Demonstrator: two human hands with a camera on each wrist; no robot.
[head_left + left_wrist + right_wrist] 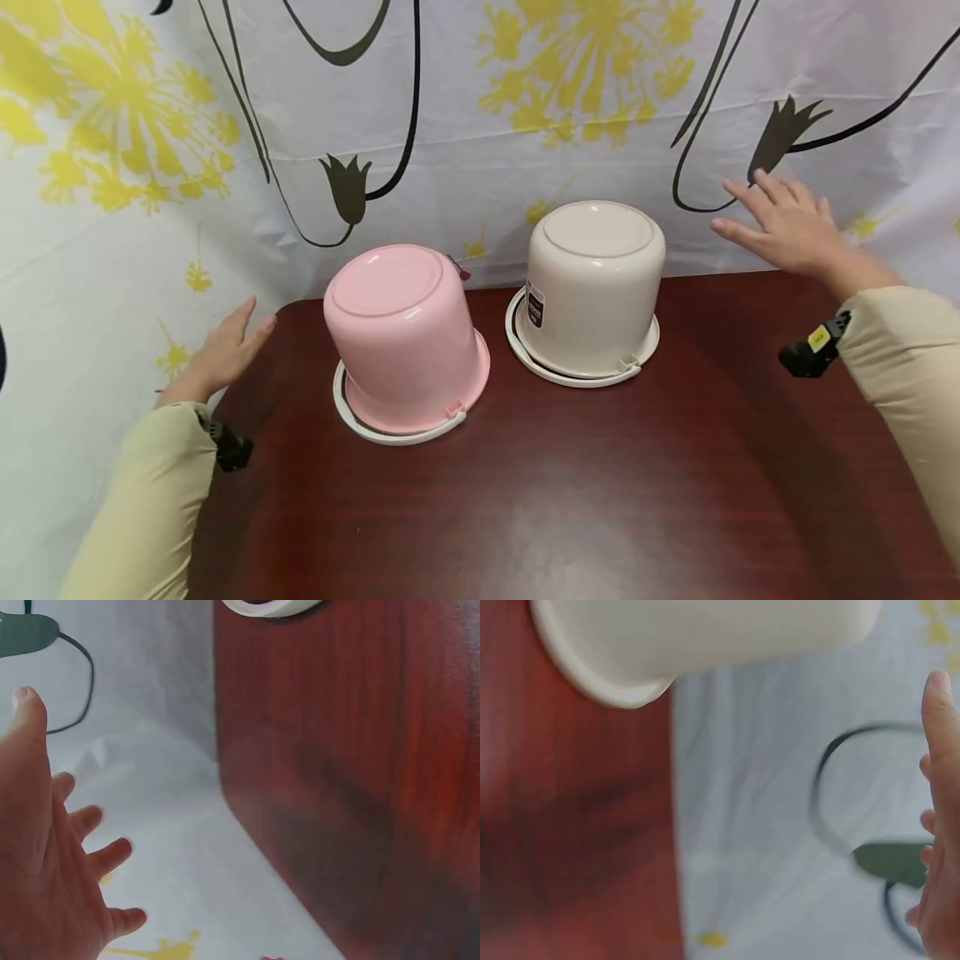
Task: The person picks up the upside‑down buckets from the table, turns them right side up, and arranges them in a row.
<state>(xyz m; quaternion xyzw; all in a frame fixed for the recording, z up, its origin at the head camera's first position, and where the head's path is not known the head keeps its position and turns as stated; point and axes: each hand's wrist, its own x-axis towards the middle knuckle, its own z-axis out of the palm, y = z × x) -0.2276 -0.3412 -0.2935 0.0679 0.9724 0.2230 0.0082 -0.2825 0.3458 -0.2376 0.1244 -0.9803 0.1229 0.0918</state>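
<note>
Two buckets stand upside down side by side near the table's back edge. The pink bucket (405, 342) is on the left, its white handle (397, 437) lying round the rim. To its right is the cream bucket (596, 292), with a dark label (535, 307) on its side and its handle down along the rim. My left hand (223, 350) is held in the air left of the pink bucket, fingers spread and holding nothing. On the far side my right hand (791, 221) hovers right of the cream bucket, fingers extended, also without anything in it.
A dark red-brown wooden table (585, 483) carries both buckets. Behind it and along the left hangs a white cloth (450, 108) with yellow and dark flower prints. A small dark red item (462, 272) shows behind the pink bucket.
</note>
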